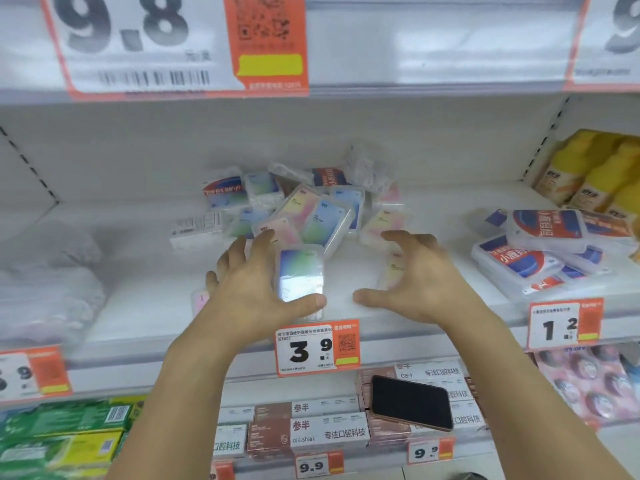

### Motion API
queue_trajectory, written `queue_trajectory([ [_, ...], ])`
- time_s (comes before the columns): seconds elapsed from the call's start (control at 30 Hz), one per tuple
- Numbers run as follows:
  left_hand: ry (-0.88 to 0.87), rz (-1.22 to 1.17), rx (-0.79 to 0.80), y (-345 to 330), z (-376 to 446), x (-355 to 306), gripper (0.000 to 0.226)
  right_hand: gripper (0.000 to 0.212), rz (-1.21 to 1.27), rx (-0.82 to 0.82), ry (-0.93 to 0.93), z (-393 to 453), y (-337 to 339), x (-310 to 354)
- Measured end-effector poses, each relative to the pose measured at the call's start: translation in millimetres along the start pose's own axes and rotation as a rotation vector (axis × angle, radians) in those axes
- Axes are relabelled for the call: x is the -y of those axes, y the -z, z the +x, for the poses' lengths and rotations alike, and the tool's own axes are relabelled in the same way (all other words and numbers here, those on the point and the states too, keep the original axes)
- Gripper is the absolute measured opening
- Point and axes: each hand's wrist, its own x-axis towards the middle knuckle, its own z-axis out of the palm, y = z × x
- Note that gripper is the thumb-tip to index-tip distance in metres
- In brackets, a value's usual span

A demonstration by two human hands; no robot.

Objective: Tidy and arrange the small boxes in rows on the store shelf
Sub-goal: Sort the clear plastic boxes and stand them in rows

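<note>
A jumbled heap of small clear plastic boxes with pastel labels (311, 209) lies on the white shelf (145, 306), toward its back middle. One blue-green box (300, 273) lies flat near the shelf's front edge. My left hand (252, 289) rests beside it, thumb against its front end and fingers along its left side. A pink box (199, 301) peeks out left of that hand. My right hand (412, 275) hovers open just right of the blue-green box, fingers spread, with a pale yellow-pink box (393, 268) partly hidden behind it.
Red-and-blue labelled flat boxes (547, 244) pile up at the shelf's right, yellow bottles (595, 168) behind them. Soft white packs (45, 278) sit at the left. A price tag reading 3.9 (311, 348) hangs on the shelf edge. A dark phone (410, 401) lies on boxes below.
</note>
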Motion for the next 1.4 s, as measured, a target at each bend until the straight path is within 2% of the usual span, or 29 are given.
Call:
queue_trajectory([
  [0.07,-0.018,-0.083,0.087,4.0,-0.5,6.9,0.098,0.087,0.114,-0.027,0.026,2.0,2.2,-5.5],
  [0.17,0.001,-0.265,0.160,13.8,-2.6,19.9,0.092,0.068,0.465,-0.177,0.118,-0.6,-1.3,-1.3],
  [0.23,0.055,-0.272,0.126,23.7,-4.7,30.0,0.087,0.069,0.652,-0.213,0.210,-4.2,-5.1,5.7],
  [0.3,0.106,-0.194,0.121,33.7,-7.6,41.2,0.083,0.075,0.704,-0.200,0.299,-6.5,-9.7,10.6],
  [0.4,0.126,-0.107,0.144,41.8,-11.0,55.2,0.066,0.080,0.603,-0.195,0.357,-5.0,-17.4,15.6],
  [0.5,0.157,-0.070,0.058,41.7,-12.5,58.7,0.056,0.072,0.463,-0.134,0.369,-3.1,-21.3,20.6],
  [0.57,0.201,-0.041,-0.017,38.5,-11.5,54.2,0.059,0.063,0.346,-0.094,0.363,-3.7,-22.5,24.8],
  [0.63,0.214,-0.006,-0.065,32.4,-9.0,50.8,0.065,0.058,0.280,-0.167,0.343,-5.4,-26.3,29.6],
  [0.7,0.207,0.000,-0.087,26.6,-6.7,48.2,0.068,0.057,0.321,-0.250,0.340,-10.4,-30.8,40.7],
  [0.77,0.199,-0.026,-0.090,22.4,-5.2,46.2,0.067,0.065,0.342,-0.192,0.394,-17.2,-37.5,56.4],
  [0.87,0.167,-0.093,-0.081,20.2,-7.2,44.4,0.063,0.073,0.155,-0.059,0.475,-19.4,-42.7,69.9],
  [1.03,0.141,-0.127,-0.086,26.2,-4.2,53.2,0.052,0.071,0.204,0.036,0.416,-4.6,-22.7,55.4],
  [1.2,0.098,-0.226,-0.352,41.6,45.0,61.8,0.032,0.070,0.236,0.001,0.418,-3.3,-28.1,50.0],
  [1.3,0.031,-0.105,-0.357,50.3,86.7,69.2,0.036,0.063,0.250,-0.126,0.410,0.9,-29.3,53.4],
  [1.4,0.020,-0.017,-0.338,54.6,131.1,73.5,0.050,0.068,0.247,-0.077,0.406,15.0,-24.3,58.1],
])
